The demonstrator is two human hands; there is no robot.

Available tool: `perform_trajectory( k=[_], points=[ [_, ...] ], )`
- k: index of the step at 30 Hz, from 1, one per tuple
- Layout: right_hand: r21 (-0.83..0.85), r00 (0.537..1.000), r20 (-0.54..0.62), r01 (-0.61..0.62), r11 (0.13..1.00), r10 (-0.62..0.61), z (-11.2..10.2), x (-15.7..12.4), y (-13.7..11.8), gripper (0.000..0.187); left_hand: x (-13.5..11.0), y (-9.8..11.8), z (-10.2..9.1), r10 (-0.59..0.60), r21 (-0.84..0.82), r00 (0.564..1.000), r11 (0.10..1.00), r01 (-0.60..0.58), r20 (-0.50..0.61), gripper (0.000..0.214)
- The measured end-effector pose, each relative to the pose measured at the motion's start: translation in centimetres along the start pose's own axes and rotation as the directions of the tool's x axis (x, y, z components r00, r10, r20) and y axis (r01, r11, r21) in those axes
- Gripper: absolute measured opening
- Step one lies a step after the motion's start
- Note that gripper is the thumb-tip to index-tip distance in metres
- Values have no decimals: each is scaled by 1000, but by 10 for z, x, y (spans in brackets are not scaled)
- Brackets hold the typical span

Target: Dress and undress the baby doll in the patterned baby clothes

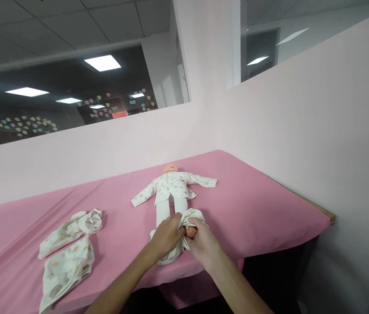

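Observation:
A baby doll (171, 168) lies on its back, wearing a white patterned jacket (172, 182) with both sleeves spread out. Its white legs (163, 212) point toward me, and white patterned baby trousers (193, 213) are bunched around the lower legs. My left hand (168, 234) is closed on the trouser fabric beside the doll's bare foot (190, 231). My right hand (204, 245) cups that foot from the right, its thumb pressing on the gathered fabric. The fingertips under the foot are hidden, as is the other foot.
Two folded patterned baby garments (66, 233) lie at the left on the pink tablecloth (253, 213). White walls (302, 126) border the table behind and at the right, with windows (73, 87) above. The table's front edge runs just below my hands.

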State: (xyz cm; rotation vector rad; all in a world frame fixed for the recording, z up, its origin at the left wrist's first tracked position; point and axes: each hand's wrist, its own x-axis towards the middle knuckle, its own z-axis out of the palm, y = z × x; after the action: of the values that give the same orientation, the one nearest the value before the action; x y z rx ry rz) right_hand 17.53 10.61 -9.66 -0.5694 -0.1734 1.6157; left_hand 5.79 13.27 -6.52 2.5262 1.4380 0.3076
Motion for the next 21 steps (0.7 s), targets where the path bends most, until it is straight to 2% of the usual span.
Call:
perform_trajectory(
  k=[2,5,6,8,10,12,15,17,19,21],
  points=[
    [-6,1000,22,-10,1000,10,-1,-5,0,25,-1,-2,2,-40,75,999,996,40,-7,12],
    [-76,996,84,-15,997,21,-6,-19,-3,13,0,-8,5,-52,139,994,988,66,-98,21],
    [-136,994,107,2,991,12,-9,-23,-6,7,1,-11,6,-50,130,989,989,69,-140,25],
    [-343,990,138,81,936,-35,-18,-28,-12,19,2,-17,6,-45,53,975,997,57,-216,31],
    [-601,975,195,203,773,-105,-27,-27,-21,27,2,-23,4,-20,-39,967,999,10,-254,34],
    [-782,936,328,347,518,-132,-36,-20,-31,27,-2,-29,0,34,-87,969,995,-57,-245,37],
    [-855,866,481,498,149,-136,-44,-6,-47,27,-19,-42,-9,74,-131,983,987,-97,-167,43],
    [-875,850,480,482,-49,-218,-43,1,-57,29,-34,-55,-18,20,-195,993,980,-42,-113,46],
    [-871,817,491,467,-154,-303,-34,6,-65,26,-48,-69,-27,-74,-245,995,968,57,-63,46],
    [-828,773,560,529,-184,-296,-17,9,-69,20,-56,-80,-35,-106,-273,994,955,113,41,43]
  ],
)
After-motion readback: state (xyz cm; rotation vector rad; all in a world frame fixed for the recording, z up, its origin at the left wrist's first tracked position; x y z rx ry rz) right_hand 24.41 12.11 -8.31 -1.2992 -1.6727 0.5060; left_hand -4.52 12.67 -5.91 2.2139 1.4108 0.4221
